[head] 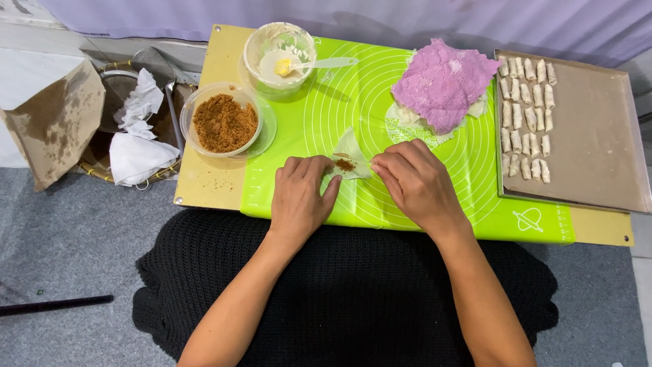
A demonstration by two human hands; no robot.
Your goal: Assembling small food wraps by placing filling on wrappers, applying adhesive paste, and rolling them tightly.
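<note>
2 hands work a thin wrapper (pixel 350 151) with brown filling (pixel 344 164) on the green mat (pixel 326 115): left hand (pixel 301 194) and right hand (pixel 414 180) both pinch its edges.

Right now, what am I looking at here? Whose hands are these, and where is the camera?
There is no machine: a person works with two bare hands, and the camera sits on their head, looking down. The left hand and right hand pinch a thin wrapper with brown filling on a green mat laid over a low board. Behind are a bowl of brown crumbs, a tub of white paste with a spoon, a pile of wrappers under a pink cloth, and a tray with rows of finished rolls.
</note>
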